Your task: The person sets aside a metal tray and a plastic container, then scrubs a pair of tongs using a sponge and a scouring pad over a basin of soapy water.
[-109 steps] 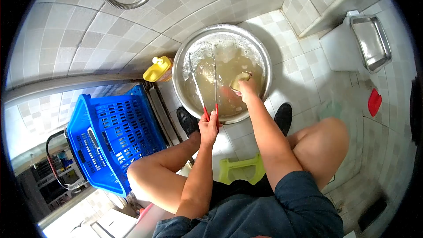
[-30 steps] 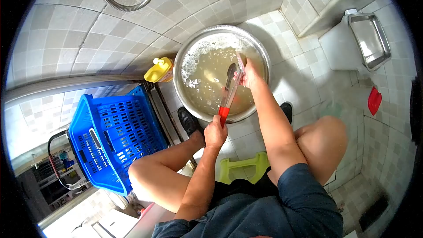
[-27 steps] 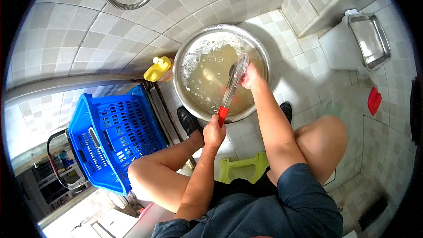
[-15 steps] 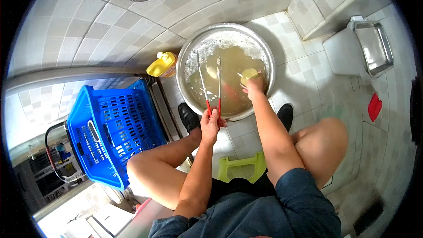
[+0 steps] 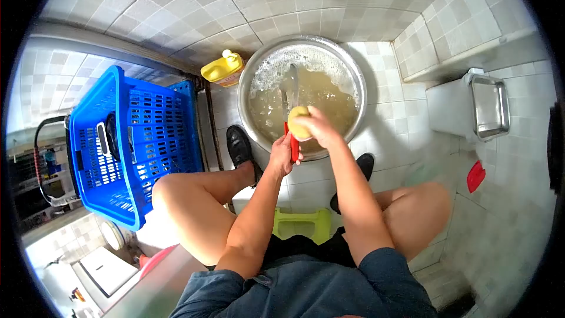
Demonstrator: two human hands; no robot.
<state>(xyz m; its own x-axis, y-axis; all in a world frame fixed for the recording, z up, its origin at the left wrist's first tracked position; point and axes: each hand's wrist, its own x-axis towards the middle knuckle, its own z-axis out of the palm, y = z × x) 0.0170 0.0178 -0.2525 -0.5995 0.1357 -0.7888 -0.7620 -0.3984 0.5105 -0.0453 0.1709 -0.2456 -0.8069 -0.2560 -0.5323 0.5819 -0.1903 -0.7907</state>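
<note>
My left hand [image 5: 285, 154] is closed around the red handles of long metal tongs [image 5: 295, 91], whose two arms reach out over the basin. My right hand [image 5: 318, 126] grips a yellow sponge [image 5: 298, 119] against the tongs, just above the red grip. Beneath them is a wide round metal basin [image 5: 243, 98] of cloudy brownish water, with white suds along its far side. Whatever lies under the water cannot be made out.
A yellow bottle [image 5: 222, 69] stands left of the basin. Farther left is a blue plastic basket [image 5: 134, 141]. At right are a metal-topped bin [image 5: 450, 109] and a red item [image 5: 475, 176]. A green stool [image 5: 300, 224] sits between my legs.
My right hand has moved left and up out of the water, bringing the sponge onto the tongs. The tongs' arms are closer together. The camera view has shifted slightly.
</note>
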